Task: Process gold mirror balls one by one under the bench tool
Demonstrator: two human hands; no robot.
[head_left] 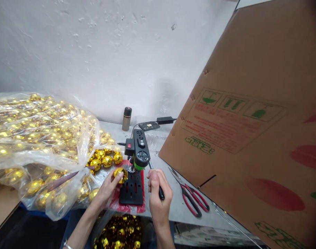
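A small black and green bench drill press (pixel 141 149) stands on the table, its slotted black base (pixel 131 197) on a red sheet. My left hand (pixel 109 188) grips a shiny gold mirrored ball (pixel 121 175) just left of the drill's chuck, above the base. Whether the ball touches the drill bit I cannot tell. On the drill's right side, my right hand (pixel 160 188) is closed round the black-tipped feed lever (pixel 161 193). Several loose gold balls (pixel 107 161) lie behind my left hand.
A big clear plastic bag (pixel 86 148) of gold balls fills the left side. More gold balls (pixel 118 231) lie below the table edge. Red-handled scissors (pixel 192 200) rest right, beside a large cardboard box (pixel 240 121). A bottle (pixel 126 118) and power adapter (pixel 165 120) stand behind.
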